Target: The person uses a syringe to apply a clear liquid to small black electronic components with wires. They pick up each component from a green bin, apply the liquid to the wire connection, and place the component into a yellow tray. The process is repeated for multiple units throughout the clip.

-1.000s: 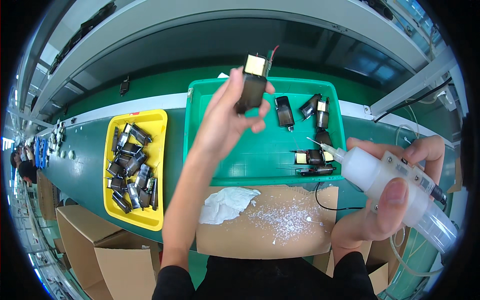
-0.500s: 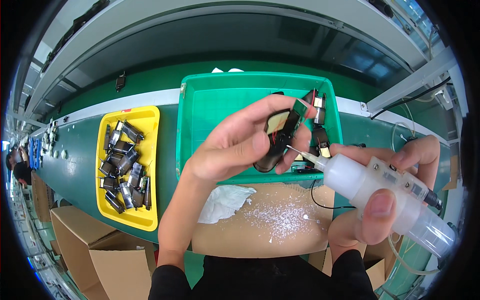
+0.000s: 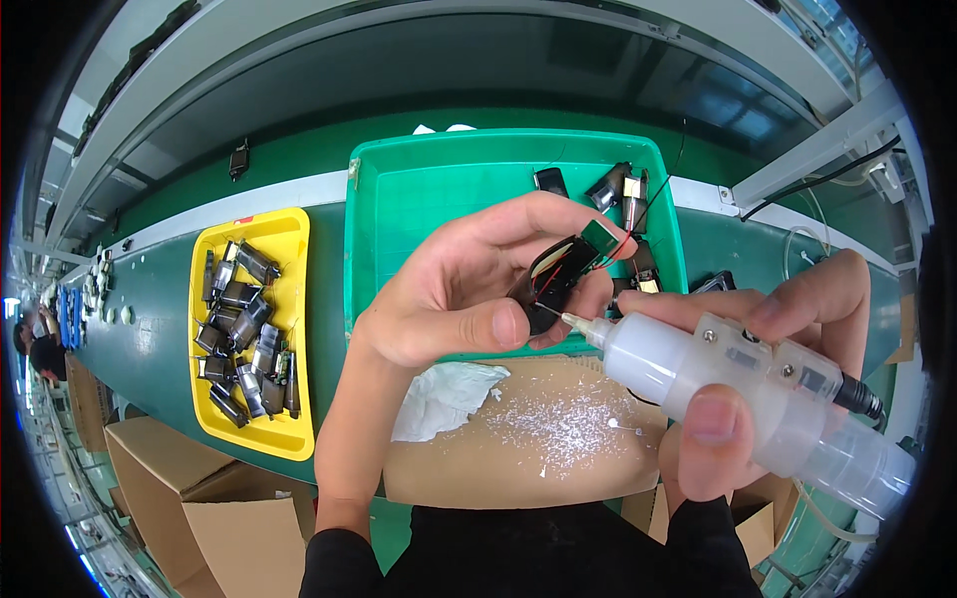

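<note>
My left hand (image 3: pixel 469 279) is closed around a small black plastic housing (image 3: pixel 560 271). A green circuit board sticks up from its top, and thin red and black wires trail off it. In my right hand (image 3: pixel 758 389) I grip a translucent white glue dispenser (image 3: pixel 668 364), fingers on top and thumb below. Its thin needle tip meets the lower part of the housing; whether it goes inside a hole I cannot tell. Behind both hands stands a green tray (image 3: pixel 419 189), with several black housings (image 3: pixel 638 199) along its right side.
To the left, a yellow tray (image 3: pixel 204 399) holds several dark housings. On the brown cardboard sheet (image 3: pixel 459 483) before me lie a crumpled white tissue (image 3: pixel 449 399) and scattered white bits. Open cardboard boxes (image 3: pixel 239 528) stand below the bench at left. A hose hangs from the dispenser's rear.
The dispenser has shifted left and slightly down, its tip now lower on the housing. My left hand has tilted the housing, so its wires and board face differently.
</note>
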